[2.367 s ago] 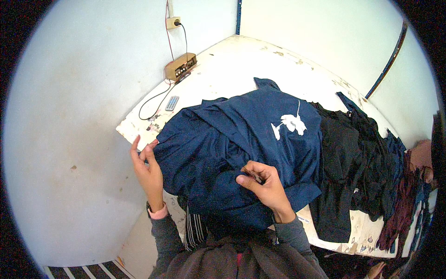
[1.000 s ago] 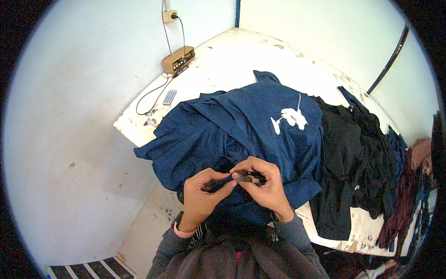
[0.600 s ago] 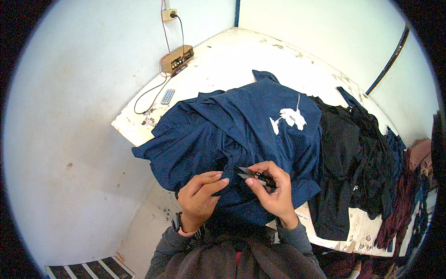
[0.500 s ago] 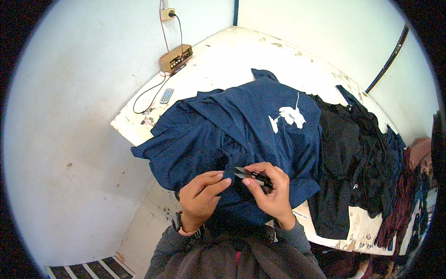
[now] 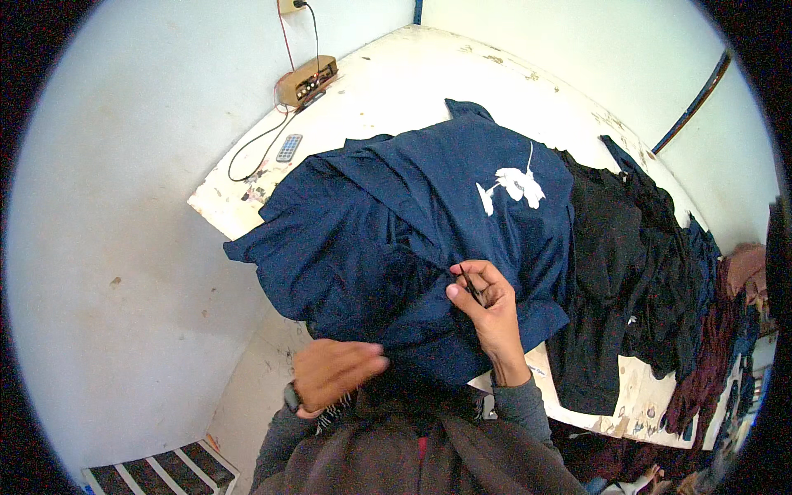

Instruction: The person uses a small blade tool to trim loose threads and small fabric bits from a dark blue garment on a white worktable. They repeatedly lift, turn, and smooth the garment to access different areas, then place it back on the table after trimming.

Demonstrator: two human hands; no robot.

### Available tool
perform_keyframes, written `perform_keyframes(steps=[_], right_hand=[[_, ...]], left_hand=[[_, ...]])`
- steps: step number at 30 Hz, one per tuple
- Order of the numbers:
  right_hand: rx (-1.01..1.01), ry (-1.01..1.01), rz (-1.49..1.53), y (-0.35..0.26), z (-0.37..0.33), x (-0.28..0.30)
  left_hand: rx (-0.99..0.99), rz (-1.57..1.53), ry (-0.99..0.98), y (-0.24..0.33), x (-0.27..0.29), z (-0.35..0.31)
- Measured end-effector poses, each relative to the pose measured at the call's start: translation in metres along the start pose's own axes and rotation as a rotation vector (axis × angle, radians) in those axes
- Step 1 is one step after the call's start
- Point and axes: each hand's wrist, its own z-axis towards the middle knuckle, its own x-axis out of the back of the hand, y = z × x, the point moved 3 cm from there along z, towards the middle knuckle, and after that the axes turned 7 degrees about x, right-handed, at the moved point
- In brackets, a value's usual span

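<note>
A navy blue garment [image 5: 363,223] with a white flower print [image 5: 520,186] lies in loose folds over the near part of the table. My right hand [image 5: 491,305] is closed around small black thread snips [image 5: 469,285], partly hidden by the fingers. Thumb and fingertips are at a fold of the navy cloth; whether they also pinch it is too small to tell. My left hand [image 5: 338,373] is apart from the right, low at the garment's near edge, fingers stretched out, somewhat blurred and holding nothing.
Black garments [image 5: 606,272] and maroon cloth [image 5: 718,355] are heaped to the right on the white table [image 5: 396,82]. A brown radio-like box [image 5: 304,82] with cords and a small remote control [image 5: 289,148] sit at the far left. A slatted dark rack [image 5: 161,474] stands lower left.
My left hand has let go of the cloth and drawn back down and left. My right hand has moved slightly up with the snips, whose blades are turned differently.
</note>
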Motion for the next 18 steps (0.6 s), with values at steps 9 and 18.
perform_keyframes(steps=[9,18], right_hand=[[0.006,-0.06,-0.204,-0.004,-0.009,0.014],[0.032,-0.006,-0.268,0.0,-0.02,0.023]], left_hand=[[0.873,-0.007,0.429,-0.038,0.003,-0.026],[1.045,-0.243,0.194,-0.025,-0.042,0.042]])
